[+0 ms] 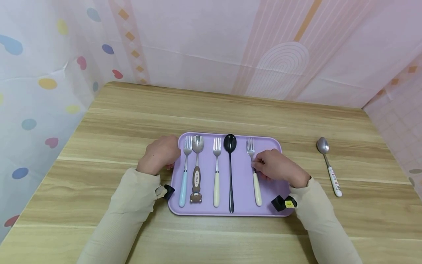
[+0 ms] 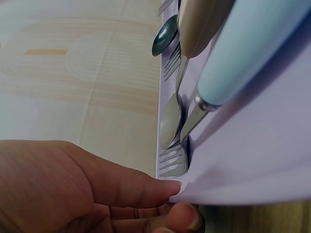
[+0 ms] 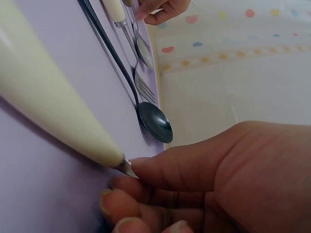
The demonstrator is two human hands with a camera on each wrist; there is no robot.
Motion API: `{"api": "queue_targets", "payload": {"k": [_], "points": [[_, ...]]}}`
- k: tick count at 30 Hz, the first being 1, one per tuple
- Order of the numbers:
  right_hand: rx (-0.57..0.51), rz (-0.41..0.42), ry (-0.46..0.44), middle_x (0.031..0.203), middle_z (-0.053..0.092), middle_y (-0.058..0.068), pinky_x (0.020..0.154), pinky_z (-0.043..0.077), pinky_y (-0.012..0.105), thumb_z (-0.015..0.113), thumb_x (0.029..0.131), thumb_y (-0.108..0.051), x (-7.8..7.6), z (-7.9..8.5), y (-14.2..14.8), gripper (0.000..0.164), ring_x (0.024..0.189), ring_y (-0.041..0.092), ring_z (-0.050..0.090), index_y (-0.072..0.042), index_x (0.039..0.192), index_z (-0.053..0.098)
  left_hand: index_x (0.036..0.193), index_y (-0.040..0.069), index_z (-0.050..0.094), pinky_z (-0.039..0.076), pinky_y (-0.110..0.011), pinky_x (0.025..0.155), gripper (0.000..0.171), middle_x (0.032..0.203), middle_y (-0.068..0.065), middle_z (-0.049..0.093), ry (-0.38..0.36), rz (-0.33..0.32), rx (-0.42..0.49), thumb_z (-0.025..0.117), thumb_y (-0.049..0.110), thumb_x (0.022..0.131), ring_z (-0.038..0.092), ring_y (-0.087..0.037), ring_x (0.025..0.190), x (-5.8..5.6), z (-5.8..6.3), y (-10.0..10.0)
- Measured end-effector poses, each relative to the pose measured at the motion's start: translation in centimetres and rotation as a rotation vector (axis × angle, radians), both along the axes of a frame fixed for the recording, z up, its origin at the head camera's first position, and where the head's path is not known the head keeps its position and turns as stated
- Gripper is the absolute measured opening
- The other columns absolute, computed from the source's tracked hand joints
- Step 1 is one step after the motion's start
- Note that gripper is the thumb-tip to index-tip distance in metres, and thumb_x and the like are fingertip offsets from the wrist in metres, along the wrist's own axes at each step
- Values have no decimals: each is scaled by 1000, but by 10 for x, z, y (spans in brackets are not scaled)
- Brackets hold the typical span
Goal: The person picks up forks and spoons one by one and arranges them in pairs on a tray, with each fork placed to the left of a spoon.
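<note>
A lilac tray lies on the table with a row of cutlery on it. My left hand holds the tray's left edge, thumb on top of the rim and fingers below. At the tray's right side my right hand pinches the neck of a cream-handled fork, tines pointing away from me. Left of that fork lie a long black spoon, another cream-handled fork, a spoon with a brown bear handle and a light blue-handled fork, side by side.
A spoon with a white patterned handle lies on the wooden table to the right of the tray. Patterned cloth hangs behind the table and along its sides.
</note>
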State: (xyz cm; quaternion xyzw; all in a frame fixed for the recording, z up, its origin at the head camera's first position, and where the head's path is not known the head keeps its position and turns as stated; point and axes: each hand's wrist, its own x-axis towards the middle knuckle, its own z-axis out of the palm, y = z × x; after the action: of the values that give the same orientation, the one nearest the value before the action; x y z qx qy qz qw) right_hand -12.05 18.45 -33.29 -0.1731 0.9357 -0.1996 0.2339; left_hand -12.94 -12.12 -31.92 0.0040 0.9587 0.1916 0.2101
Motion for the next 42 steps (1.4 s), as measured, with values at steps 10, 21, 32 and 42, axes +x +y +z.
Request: {"api": "queue_targets", "payload": {"k": [10,21,32,42], "points": [[17,-54,83,56,54,0,51,42,29,48,94,-24,-6,23,35,27,50,13,50,-6,76,57,74,1,57,37,-25,38,18,59,-10,55,1,-1,2,43,3,84,50,-17,45,0,0,0],[-14,-237,57,65,57,6,56,47,32,42,98,-28,-7,42,93,35,56,17,55,1,84,56,75,1,57,37,-25,38,17,60,-11,54,3,5,7,43,3,84,50,-18,45,1,0,0],[-1,-378,-13,70,59,4,61,50,30,39,98,-35,-3,47,147,44,64,17,58,6,96,55,76,0,57,37,-25,38,16,61,-11,54,13,7,12,43,3,83,50,-18,46,1,0,-1],[-37,-456,-73,71,58,1,59,50,28,38,98,-31,2,39,187,42,63,13,58,9,98,52,77,0,57,37,-25,38,16,61,-11,55,13,2,0,43,3,83,50,-18,46,1,0,-1]]}}
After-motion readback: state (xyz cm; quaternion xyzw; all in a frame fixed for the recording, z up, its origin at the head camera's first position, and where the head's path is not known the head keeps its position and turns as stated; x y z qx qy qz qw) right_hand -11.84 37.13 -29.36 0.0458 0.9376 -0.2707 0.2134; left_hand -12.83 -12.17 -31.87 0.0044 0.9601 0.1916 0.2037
